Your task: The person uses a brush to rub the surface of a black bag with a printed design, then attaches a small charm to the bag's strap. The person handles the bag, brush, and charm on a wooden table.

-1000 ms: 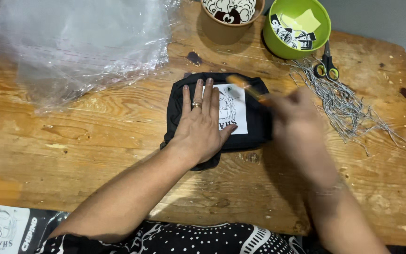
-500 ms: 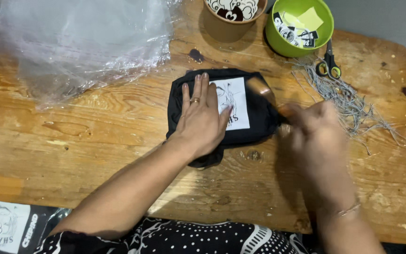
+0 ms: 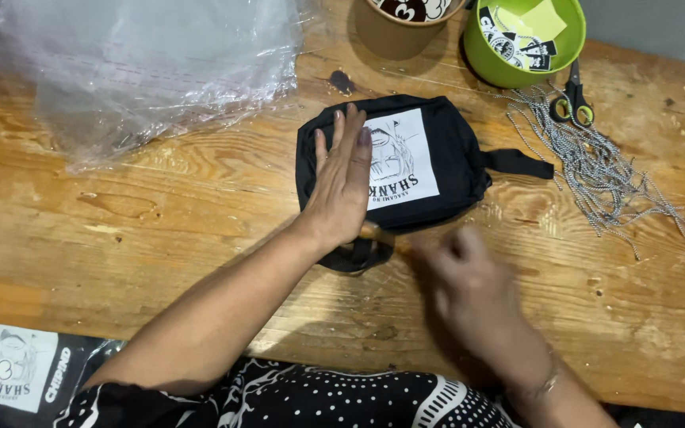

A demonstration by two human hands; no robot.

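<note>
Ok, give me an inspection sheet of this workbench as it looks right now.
Surface: worn wooden table, stained.
Job's things: black pouch lying flat, white printed patch facing up, strap end out to the side.
Clutter: clear plastic bags; green bowl of stickers; small scissors; pile of ball chains; printed bag at the near edge.
Hands: left hand flat on the pouch; right hand blurred beside it.
Cables: nothing seen.
Surroundings: grey floor strip only.
</note>
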